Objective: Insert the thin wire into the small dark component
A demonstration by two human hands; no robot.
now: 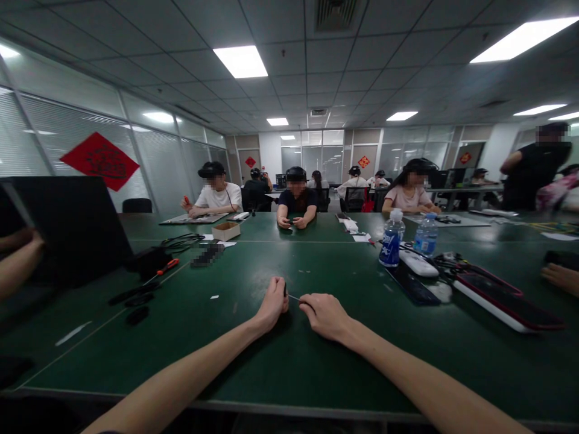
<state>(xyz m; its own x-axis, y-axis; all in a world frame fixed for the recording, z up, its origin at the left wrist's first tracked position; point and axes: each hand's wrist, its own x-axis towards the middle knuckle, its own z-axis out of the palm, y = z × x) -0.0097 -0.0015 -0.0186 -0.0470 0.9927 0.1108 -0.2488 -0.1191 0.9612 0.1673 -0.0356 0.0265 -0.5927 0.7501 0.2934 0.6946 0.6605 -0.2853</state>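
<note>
My left hand (272, 303) is closed around a small dark object (285, 290), mostly hidden by the fingers. From the closed fingers of my right hand (326, 314), a thin metal shaft (294, 297) points left towards that dark object. It looks like a slim screwdriver, though its handle is hidden in the hand. Whether the tip touches the object is too small to tell. Both hands are low over the middle of the green table (253, 374), a short gap apart.
Right of my hands are a blue-labelled bottle (391, 241), a water bottle (426, 234), a dark phone (412, 286) and a white-and-red device (502, 295). On the left are a black laptop (67, 223), an orange-handled tool (167, 266) and a cardboard box (226, 231). Several people sit around.
</note>
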